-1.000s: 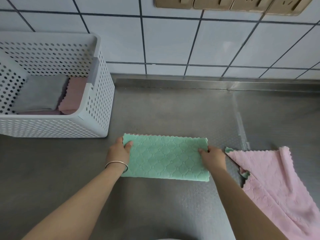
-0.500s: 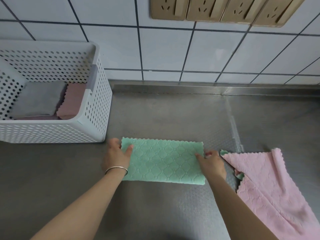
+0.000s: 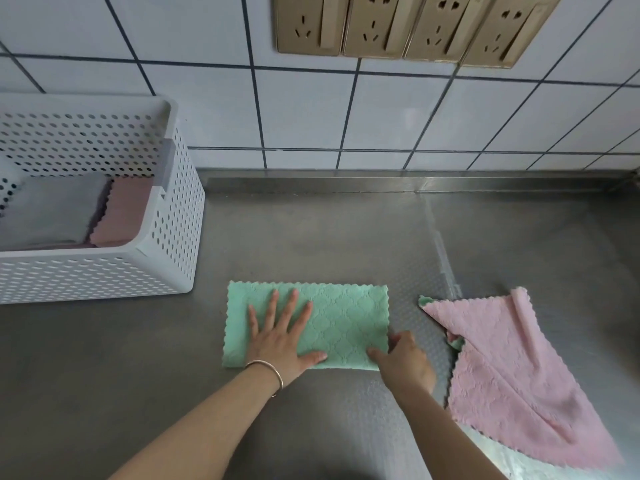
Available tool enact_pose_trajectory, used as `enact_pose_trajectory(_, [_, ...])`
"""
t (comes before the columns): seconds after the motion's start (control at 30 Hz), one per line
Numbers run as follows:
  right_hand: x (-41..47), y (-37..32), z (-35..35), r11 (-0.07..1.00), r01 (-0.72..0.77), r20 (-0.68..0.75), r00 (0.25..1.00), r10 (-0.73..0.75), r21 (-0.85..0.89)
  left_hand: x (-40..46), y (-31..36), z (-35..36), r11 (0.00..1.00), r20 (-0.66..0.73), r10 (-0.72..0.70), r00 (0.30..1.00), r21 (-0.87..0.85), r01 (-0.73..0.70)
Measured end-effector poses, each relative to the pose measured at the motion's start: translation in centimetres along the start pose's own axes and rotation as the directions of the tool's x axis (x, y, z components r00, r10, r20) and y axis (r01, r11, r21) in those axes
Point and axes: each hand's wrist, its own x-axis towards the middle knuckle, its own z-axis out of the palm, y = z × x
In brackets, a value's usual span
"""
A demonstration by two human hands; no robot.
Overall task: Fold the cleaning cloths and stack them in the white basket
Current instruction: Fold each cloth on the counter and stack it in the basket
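The green cloth (image 3: 332, 323) has a diamond pattern. The pink cloth (image 3: 512, 372) has wavy edges. The white basket (image 3: 104, 275) is full of little holes. Inside lie a grey cloth (image 3: 52, 213) and a dusty pink cloth (image 3: 121, 211). The white wall tiles (image 3: 301, 105) have dark lines. The sockets (image 3: 408, 24) are gold.

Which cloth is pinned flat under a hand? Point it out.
The green cloth, folded on the counter: the left hand presses it flat. The pink cloth lies loose and untouched, the others sit in the basket.

The basket (image 3: 166, 258) runs off the left edge; a green cloth (image 3: 427, 301) hides mostly under the pink cloth (image 3: 512, 368), lower right.
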Motion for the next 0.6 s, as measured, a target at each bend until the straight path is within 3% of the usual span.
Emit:
enact_pose_trajectory(0.1, [0.3,-0.3,0.1,1.000,-0.004,0.039,0.999,0.006,-0.029,0.2,0.0,-0.6,0.999,0.022,-0.014,1.000,0.050,0.013])
enact_pose_trajectory(0.3, [0.7,-1.2,-0.7,1.000,-0.014,0.142,0.990,0.017,-0.023,2.0,-0.1,-2.0,0.992,0.102,0.085,0.991,0.084,-0.093])
enact_pose_trajectory(0.43, [-0.1,-2.1,-0.5,0.918,-0.128,0.154,0.985,0.075,0.375,1.9,0.0,-2.3,0.995,0.139,0.067,0.988,0.070,-0.077])
enact_pose_trajectory(0.53, [-1.7,-3.0,-0.7,0.828,-0.090,0.086,0.995,0.050,0.554,1.5,0.3,-4.1,0.995,0.143,0.072,0.987,-0.075,-0.061])
enact_pose_trajectory(0.6, [-3.3,-4.0,-1.0,0.831,0.066,-0.033,0.998,-0.057,0.553,0.7,1.1,-6.0,0.922,0.069,0.042,0.997,-0.387,-0.012])
